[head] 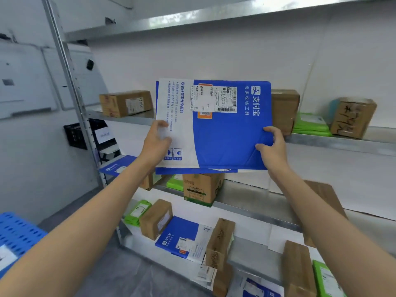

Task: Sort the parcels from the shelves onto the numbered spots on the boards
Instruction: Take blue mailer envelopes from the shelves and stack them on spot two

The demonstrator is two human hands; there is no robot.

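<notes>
A flat blue and white parcel envelope (225, 133) with a white shipping label is held up in front of the metal shelves. My left hand (157, 140) grips its white left edge. My right hand (272, 144) pinches its blue lower right corner. The envelope faces me, upright and slightly tilted, and it hides part of the shelf behind it. A second blue edge shows just under its bottom edge.
Brown boxes (126, 102) and green parcels (310, 124) sit on the upper shelf (342, 140). Lower shelves carry more boxes (202, 189), green packets (137, 212) and blue envelopes (184, 236). A blue perforated board (17, 234) lies at the lower left.
</notes>
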